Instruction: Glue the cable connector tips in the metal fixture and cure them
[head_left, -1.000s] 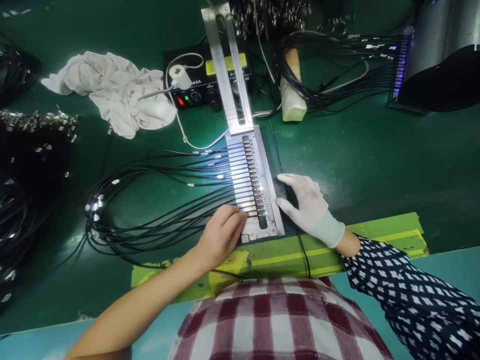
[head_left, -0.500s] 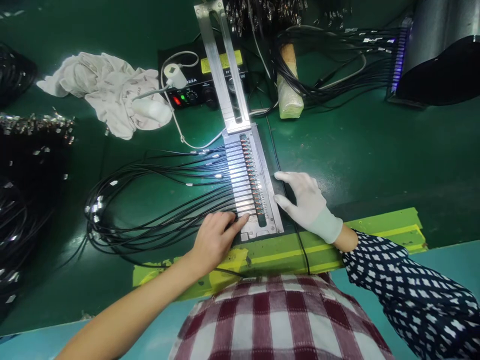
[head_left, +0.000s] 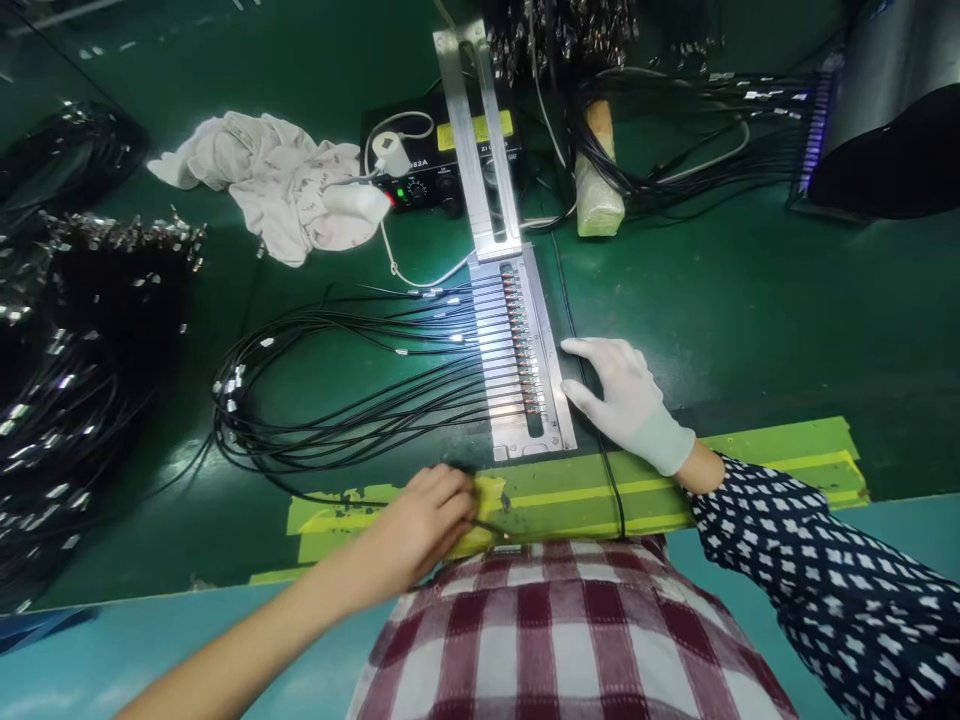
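Note:
My bare left hand is closed around a black cable at the front of the bench; the cable's end sticks out to the right of my fingers. My gloved right hand holds nothing, thumb and forefinger apart, with their tips at the right edge of a slotted metal fixture. Along the fixture lies a row of black cables, their stripped, coloured ends over its slot. Those cables loop away to the left. The fixture's hinged frame is swung up at the far end.
Behind the fixture stands a black control box with lit indicators, a white cloth to its left. A wrapped block lies to the right. Cable piles fill the left side. Green-yellow tape runs along the front edge.
My left hand has left the fixture's lower end, moved down toward me and taken hold of the loose cable. The right hand stays by the fixture's edge. The whole view has shifted slightly.

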